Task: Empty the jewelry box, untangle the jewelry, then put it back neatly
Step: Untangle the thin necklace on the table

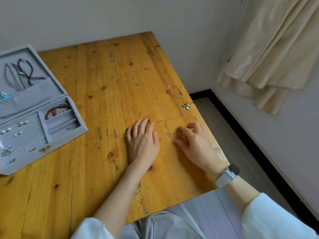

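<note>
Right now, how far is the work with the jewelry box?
Early. Out on the table: a thin chain, a bracelet and a small charm. The left hand presses the chain flat; the right hand fingers a small piece. The jewelry box is mostly full.

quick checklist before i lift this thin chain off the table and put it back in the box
1. Left hand flat, fingers pressing the thin chain near one end: ok.
2. Right hand fingers gripping the small silver piece: cannot tell.
3. Chain free of knots: cannot tell, too fine.
4. Chain clear of the bracelet and pendant: not ok, it runs up to them.
5. Jewelry box open: ok.
6. Free compartment in the box: ok, nearly bare.
</note>
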{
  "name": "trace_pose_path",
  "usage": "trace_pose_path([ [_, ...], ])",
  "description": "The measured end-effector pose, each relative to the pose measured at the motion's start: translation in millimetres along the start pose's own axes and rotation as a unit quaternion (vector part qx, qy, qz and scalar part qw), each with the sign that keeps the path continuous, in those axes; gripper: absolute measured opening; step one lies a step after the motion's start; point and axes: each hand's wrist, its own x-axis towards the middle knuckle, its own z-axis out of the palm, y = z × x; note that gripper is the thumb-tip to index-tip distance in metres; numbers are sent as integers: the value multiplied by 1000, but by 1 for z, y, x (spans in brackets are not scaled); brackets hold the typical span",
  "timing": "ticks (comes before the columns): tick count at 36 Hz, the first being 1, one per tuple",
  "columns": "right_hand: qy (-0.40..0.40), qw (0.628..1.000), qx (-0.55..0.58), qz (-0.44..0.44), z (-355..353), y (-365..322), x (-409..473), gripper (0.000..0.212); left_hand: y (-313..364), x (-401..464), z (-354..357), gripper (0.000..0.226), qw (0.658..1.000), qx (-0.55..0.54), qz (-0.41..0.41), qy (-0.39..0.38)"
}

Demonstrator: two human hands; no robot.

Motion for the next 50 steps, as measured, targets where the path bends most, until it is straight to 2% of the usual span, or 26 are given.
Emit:
trace_pose_path([
  [4, -25, 999, 17, -12, -5, 5, 3, 28, 0, -1, 0, 39, 1000, 11, 3, 4],
  [9, 15, 999, 28, -13, -8, 12, 3, 16, 1, -1, -1, 43, 1000, 28, 7, -9],
  [15, 65, 997, -11, 40, -7, 21, 20, 20, 2, -1, 3, 56, 995, 84, 12, -57],
  [22, 82, 993, -23, 78, -5, 25, 36, 21, 3, -1, 4, 56, 994, 85, 14, -62],
  [30, 95, 992, -22, 79, -3, 20, 32, 23, 3, -1, 5, 56, 994, 87, 13, -62],
  [33, 95, 993, -53, 51, -2, 9, 23, 22, 1, -1, 3, 53, 997, 58, 17, -56],
  [37, 75, 996, -47, -6, 3, -19, 17, 23, -5, -6, -11, 39, 995, -101, 6, -19],
  [39, 56, 997, -38, -36, 9, -37, 18, 25, -16, -12, -22, 34, 990, -142, 2, 6],
  [45, 3, 992, 14, -127, 30, -95, 40, 28, -68, -20, -70, 28, 986, -138, -34, 86],
  [50, -20, 977, 41, -208, 46, -166, 83, 31, -135, -8, -130, 28, 982, -53, -64, 167],
])
